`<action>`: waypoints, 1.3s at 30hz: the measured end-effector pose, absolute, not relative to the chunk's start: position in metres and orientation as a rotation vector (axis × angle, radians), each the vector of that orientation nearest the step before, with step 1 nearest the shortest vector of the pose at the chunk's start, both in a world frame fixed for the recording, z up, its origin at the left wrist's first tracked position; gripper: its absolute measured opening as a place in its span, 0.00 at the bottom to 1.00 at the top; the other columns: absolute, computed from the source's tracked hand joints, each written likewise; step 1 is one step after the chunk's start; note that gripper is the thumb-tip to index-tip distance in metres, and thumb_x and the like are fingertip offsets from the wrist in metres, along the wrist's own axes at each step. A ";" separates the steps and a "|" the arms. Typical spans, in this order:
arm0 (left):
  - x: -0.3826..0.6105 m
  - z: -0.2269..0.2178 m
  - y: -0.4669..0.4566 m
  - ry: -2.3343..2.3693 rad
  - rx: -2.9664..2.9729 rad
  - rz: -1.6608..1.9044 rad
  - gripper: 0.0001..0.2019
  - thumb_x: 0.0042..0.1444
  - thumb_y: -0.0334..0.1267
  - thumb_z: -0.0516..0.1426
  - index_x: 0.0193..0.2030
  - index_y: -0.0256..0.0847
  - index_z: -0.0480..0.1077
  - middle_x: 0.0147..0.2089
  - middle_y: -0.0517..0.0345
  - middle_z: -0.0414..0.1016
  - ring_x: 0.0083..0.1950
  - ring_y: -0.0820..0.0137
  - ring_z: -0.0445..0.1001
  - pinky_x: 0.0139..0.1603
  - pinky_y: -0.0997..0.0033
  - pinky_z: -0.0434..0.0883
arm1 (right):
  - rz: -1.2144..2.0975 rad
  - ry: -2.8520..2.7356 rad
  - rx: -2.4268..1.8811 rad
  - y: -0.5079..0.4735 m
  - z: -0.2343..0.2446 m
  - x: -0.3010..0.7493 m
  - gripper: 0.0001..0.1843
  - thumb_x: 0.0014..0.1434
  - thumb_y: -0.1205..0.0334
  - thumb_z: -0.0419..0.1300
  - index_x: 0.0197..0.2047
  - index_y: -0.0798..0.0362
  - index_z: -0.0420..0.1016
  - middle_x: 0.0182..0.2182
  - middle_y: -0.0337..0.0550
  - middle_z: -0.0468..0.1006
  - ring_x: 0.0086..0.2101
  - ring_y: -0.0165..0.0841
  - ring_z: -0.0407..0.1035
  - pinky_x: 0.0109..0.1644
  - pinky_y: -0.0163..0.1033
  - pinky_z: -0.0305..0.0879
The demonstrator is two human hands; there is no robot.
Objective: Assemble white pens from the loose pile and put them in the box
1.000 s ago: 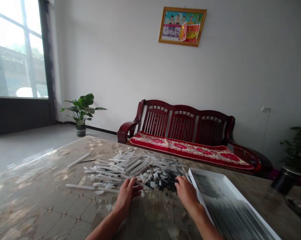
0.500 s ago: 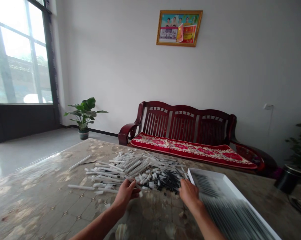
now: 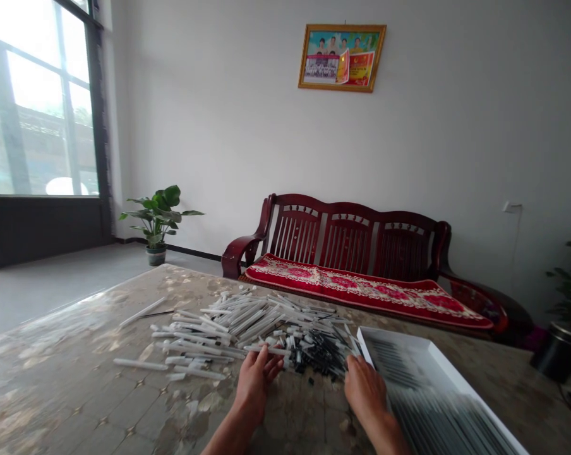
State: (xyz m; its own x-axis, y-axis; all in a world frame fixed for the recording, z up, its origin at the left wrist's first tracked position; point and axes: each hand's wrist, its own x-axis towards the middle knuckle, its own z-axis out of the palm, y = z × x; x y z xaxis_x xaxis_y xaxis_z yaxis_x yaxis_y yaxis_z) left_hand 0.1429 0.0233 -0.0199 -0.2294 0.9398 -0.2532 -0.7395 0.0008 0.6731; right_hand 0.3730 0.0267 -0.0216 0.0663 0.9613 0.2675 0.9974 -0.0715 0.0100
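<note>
one white tube in the left hand, close to the loose pieces

a white tube (image 3: 280, 351) lies across the fingertips of the left hand (image 3: 261, 370), pinched narrowly by the thumb and fingers, with one end pointing toward the black pieces (image 3: 316, 352). if this pinch is too light, the smooth tube could roll out and mix with the pile of white tubes (image 3: 254, 319) just behind. the tube is at the upper side of the hand, well apart from the right hand (image 3: 365, 384). that hand is curled beside the black pieces; its fingers are hidden, so one cannot tell if it holds something. near it stands a white tray (image 3: 451, 374) with thin dark rods (image 3: 449, 417). beyond the table (image 3: 77, 373) is a wooden bench (image 3: 349, 235).
</note>
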 end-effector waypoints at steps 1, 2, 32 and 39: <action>0.141 -0.020 0.024 0.839 0.315 1.605 0.02 0.58 0.31 0.59 0.36 0.38 0.68 0.35 0.52 0.81 0.31 0.69 0.81 0.33 0.71 0.79 | -0.323 -2.001 -2.143 0.025 -0.024 0.373 0.18 0.60 0.74 0.48 0.42 0.50 0.76 0.42 0.50 0.79 0.44 0.42 0.74 0.41 0.42 0.69; 0.139 -0.021 0.025 0.833 0.313 1.606 0.03 0.58 0.31 0.59 0.36 0.38 0.67 0.35 0.52 0.81 0.31 0.69 0.81 0.34 0.70 0.79 | -0.344 -1.993 -2.117 0.024 -0.025 0.371 0.17 0.61 0.73 0.48 0.42 0.50 0.76 0.41 0.50 0.78 0.44 0.42 0.74 0.41 0.41 0.69; 0.141 -0.019 0.021 0.935 0.662 1.576 0.19 0.47 0.51 0.64 0.37 0.42 0.63 0.36 0.57 0.80 0.31 0.69 0.80 0.38 0.63 0.77 | -0.150 -1.997 -1.502 0.004 -0.030 0.339 0.16 0.65 0.70 0.47 0.36 0.48 0.74 0.36 0.43 0.75 0.40 0.35 0.71 0.43 0.36 0.65; 0.155 -0.013 0.013 0.821 0.448 1.422 0.10 0.53 0.36 0.63 0.36 0.39 0.66 0.37 0.52 0.81 0.31 0.68 0.81 0.35 0.67 0.79 | 0.228 -1.778 -1.130 0.010 -0.036 0.329 0.14 0.65 0.56 0.50 0.46 0.50 0.75 0.37 0.45 0.79 0.36 0.34 0.75 0.39 0.34 0.70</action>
State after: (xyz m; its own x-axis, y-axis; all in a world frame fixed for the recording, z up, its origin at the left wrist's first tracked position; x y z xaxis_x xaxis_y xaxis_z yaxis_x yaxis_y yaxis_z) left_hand 0.1546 0.0126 -0.0130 -0.0524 0.9718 -0.2300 -0.6848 0.1327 0.7165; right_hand 0.3291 0.0098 -0.0360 -0.0883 0.7723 0.6291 0.5890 0.5498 -0.5923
